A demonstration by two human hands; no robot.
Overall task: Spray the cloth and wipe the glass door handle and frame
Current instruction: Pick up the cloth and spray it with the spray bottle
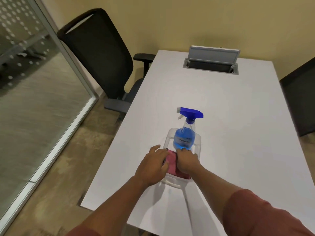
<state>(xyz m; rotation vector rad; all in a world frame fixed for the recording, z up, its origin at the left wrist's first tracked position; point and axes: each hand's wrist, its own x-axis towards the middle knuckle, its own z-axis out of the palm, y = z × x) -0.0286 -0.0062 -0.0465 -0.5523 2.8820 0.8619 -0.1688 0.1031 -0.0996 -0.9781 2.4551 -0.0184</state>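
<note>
Both forearms reach forward over the white table: the left hand and right hand lie side by side, fingers curled down onto the pink cloth in a clear tray. Just beyond them stands the blue spray bottle, untouched. Spraying and wiping seem not yet begun; no door handle shows.

This is looking like an office meeting room. A long white table with an open cable box is standing by the wall, black office chairs are waiting beside it, and a dotted glass partition is closing the left side.
</note>
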